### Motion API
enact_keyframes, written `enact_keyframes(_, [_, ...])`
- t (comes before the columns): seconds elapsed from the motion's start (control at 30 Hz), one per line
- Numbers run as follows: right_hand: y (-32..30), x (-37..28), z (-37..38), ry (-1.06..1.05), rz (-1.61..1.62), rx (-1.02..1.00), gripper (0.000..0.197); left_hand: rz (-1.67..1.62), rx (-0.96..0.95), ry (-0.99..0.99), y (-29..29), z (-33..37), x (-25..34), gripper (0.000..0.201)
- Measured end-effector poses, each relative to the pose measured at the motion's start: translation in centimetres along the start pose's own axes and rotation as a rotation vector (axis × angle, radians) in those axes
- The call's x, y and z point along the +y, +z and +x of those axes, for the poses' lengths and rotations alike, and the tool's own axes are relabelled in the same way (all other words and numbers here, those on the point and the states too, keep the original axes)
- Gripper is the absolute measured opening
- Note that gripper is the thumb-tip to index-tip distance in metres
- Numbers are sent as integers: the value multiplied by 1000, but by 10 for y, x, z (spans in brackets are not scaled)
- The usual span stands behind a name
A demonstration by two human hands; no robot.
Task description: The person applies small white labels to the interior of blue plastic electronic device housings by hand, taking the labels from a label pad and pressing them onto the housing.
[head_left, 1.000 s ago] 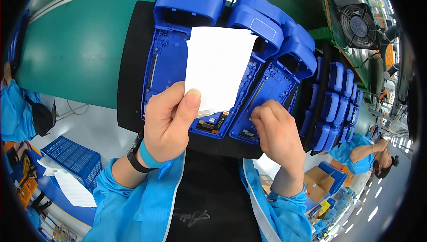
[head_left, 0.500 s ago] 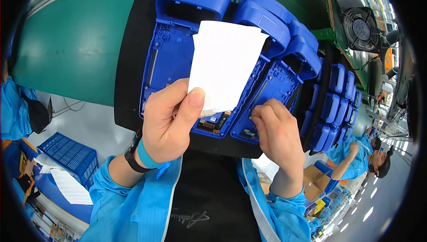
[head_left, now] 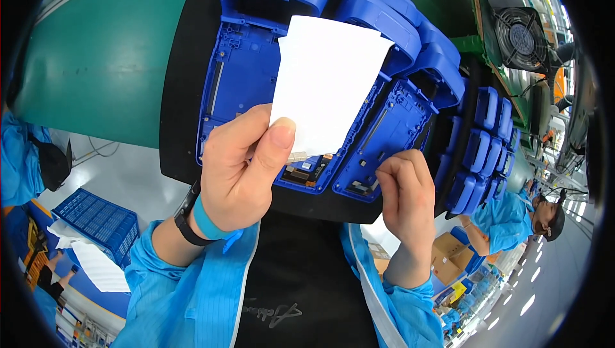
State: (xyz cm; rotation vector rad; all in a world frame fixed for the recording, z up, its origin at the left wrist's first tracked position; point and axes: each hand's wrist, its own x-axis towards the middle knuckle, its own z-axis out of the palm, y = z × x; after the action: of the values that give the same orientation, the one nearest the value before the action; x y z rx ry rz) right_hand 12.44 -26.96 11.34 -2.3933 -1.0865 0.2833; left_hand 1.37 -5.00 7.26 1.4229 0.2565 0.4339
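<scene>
My left hand (head_left: 237,175) pinches a white sheet of paper (head_left: 330,82) between thumb and fingers. Small greyish-tan pieces (head_left: 298,156) sit at the sheet's lower edge beside the thumb. Behind the paper lie open blue plastic housings, partly covered by it. My right hand (head_left: 407,201) hovers at the lower right of the rightmost open housing (head_left: 391,133), its fingers curled in. Whether anything is between those fingertips is hidden. On that housing's floor a small tan piece (head_left: 363,162) shows. The left housing (head_left: 240,79) has a dark slot and brass-coloured inserts.
A black mat (head_left: 182,92) lies beneath the housings on a green work surface (head_left: 102,60). More blue housings (head_left: 477,153) stand stacked at the right. A fan (head_left: 520,37) is at the upper right. A blue crate (head_left: 96,223) stands lower left; a co-worker (head_left: 506,220) is at right.
My right hand has drawn back from the right housing toward the lower right, uncovering the small tan piece there. The left hand and the paper have shifted slightly.
</scene>
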Motion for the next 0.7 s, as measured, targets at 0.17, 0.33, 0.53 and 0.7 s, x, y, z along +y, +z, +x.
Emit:
enact_keyframes(0.17, [4, 2, -10, 3, -46, -43, 12, -27, 22, -8, 3, 2, 1, 31])
enact_keyframes(0.33, [7, 2, -11, -16, -83, -32, 12, -21, -3, -17, 0, 1, 3, 30])
enact_keyframes(0.53, [8, 1, -10, -13, -102, -24, 14, -53, 22, 6, 2, 2, 0, 29])
enact_keyframes(0.7, [10, 3, -14, -30, -90, 23, 17, -68, 13, -14, 1, 1, 0, 29])
